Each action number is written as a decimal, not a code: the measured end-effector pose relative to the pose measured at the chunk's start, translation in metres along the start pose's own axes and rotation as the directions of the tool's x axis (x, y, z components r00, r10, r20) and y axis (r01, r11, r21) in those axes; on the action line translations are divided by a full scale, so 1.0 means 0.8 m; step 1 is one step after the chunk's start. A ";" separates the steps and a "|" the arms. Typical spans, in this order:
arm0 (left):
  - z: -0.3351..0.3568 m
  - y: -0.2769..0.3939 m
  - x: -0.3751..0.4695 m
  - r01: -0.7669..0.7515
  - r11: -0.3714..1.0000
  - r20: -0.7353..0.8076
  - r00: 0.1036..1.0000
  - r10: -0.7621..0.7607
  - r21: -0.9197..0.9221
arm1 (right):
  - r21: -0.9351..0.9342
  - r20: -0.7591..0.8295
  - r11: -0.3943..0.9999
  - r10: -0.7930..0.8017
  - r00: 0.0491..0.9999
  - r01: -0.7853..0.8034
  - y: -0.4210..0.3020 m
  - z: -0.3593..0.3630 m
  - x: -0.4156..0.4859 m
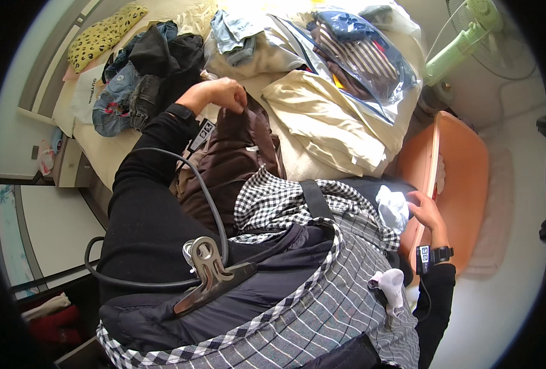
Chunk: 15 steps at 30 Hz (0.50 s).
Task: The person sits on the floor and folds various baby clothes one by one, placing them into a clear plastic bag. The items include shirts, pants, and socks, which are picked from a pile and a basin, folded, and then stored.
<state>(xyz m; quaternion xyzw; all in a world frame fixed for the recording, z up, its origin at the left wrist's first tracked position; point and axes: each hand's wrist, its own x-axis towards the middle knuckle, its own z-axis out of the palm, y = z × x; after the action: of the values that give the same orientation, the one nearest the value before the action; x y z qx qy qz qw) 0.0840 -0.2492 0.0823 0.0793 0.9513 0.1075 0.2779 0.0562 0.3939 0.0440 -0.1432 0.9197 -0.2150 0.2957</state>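
My left hand (229,94) has its fingers closed on the upper edge of a brown garment (229,152), which hangs over the bed's edge and across my lap. My right hand (425,210) is at the near rim of an orange plastic tub (466,170), its fingers at a crumpled white cloth (393,207); whether they grip it is unclear. A cream garment (328,120) lies spread on the bed to the right of the brown one. On the side of my checked apron (273,198) rests a small pale cloth (390,286).
Jeans and dark clothes (148,69) are heaped at the bed's left, near a yellow spotted pillow (106,34). Clear bags of folded clothes (360,55) lie at the back right. A green fan (462,46) stands beyond the tub. A large metal clip (213,272) holds a cable at my chest.
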 end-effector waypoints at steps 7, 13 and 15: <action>-0.045 0.029 0.018 -0.125 0.886 -0.295 0.955 -0.014 -0.446 | 0.439 0.146 0.875 -0.295 0.944 0.205 -0.008 0.020 0.021; -0.003 0.187 0.102 -0.343 0.703 -0.058 0.917 0.395 -0.623 | 0.474 0.152 0.878 -0.147 0.977 0.058 0.020 0.034 0.031; 0.001 0.242 0.120 -0.492 0.761 0.006 0.838 0.545 -0.423 | 0.758 0.121 0.648 -0.035 0.992 -0.070 0.017 0.036 0.022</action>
<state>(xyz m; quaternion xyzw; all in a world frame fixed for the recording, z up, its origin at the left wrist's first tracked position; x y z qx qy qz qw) 0.0217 -0.0423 0.0808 0.2869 0.8284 0.3695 0.3082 0.0582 0.3898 0.0083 -0.0103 0.7258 -0.5685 0.3873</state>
